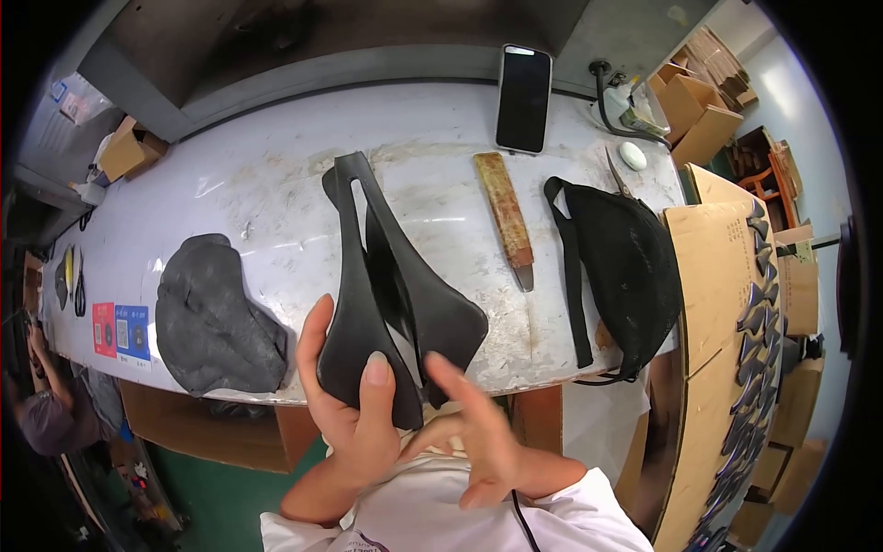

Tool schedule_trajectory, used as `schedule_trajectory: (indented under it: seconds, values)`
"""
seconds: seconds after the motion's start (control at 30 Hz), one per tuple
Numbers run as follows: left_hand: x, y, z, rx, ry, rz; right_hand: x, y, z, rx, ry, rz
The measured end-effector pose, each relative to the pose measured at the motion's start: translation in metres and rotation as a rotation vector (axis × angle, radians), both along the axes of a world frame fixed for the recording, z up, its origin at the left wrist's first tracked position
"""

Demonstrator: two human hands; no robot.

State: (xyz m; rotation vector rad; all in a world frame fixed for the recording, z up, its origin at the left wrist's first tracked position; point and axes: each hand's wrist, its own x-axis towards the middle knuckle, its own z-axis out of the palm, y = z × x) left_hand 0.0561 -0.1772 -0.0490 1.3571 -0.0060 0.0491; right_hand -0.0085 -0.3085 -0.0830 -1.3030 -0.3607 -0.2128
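A black bicycle saddle (354,317) with a long slot down its middle is held at the front of the worktable, its narrow nose pointing away from me. My left hand (354,414) grips its wide rear end, thumb on top and fingers around the left side. At the rear of the slot, the index finger of my right hand (478,437) reaches onto the saddle's edge. That hand is slightly blurred, its thumb spread away from the fingers. Left of the saddle lies a dark grey, crumpled, soft-looking piece (216,317). On the right is a brown-wrapped tool (504,216) with a metal tip.
A black strapped bag (625,267) lies at the table's right edge, near a white oval object (632,155). At the back stands a phone (523,99). Cardboard (717,267) with rows of dark pieces borders the right side. Another person (69,405) is at far left.
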Motion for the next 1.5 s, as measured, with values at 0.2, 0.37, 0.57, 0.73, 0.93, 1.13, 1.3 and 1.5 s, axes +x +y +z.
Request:
schedule_trajectory:
  seconds: [0.2,0.37,0.57,0.73,0.93,1.13,1.3,1.5]
  values:
    - [-0.006,-0.010,-0.001,-0.038,-0.059,0.036,0.004,-0.002,0.006,-0.616,-0.227,0.152]
    - [-0.006,0.011,-0.005,0.079,-0.037,-0.017,0.002,-0.021,-0.010,-0.003,0.126,-0.244]
    - [-0.011,0.026,-0.014,0.090,-0.032,-0.182,0.012,-0.020,-0.012,-0.133,0.264,-0.321]
    - [0.009,0.033,-0.027,0.430,-0.330,-0.059,0.012,-0.021,0.004,-0.603,0.005,-0.475]
    - [-0.009,0.062,-0.063,-0.691,0.489,0.252,0.012,-0.014,-0.010,-0.284,-0.467,-0.318]
    - [0.006,0.039,-0.056,-0.978,0.227,-0.682,0.014,-0.022,0.004,-0.156,0.153,-0.060]
    - [-0.019,0.034,-0.012,-0.694,0.680,-0.191,0.027,-0.027,0.026,0.001,0.366,0.200]
    - [-0.024,0.034,-0.014,-0.556,0.614,-0.128,0.031,-0.001,0.023,0.022,0.276,-0.259]
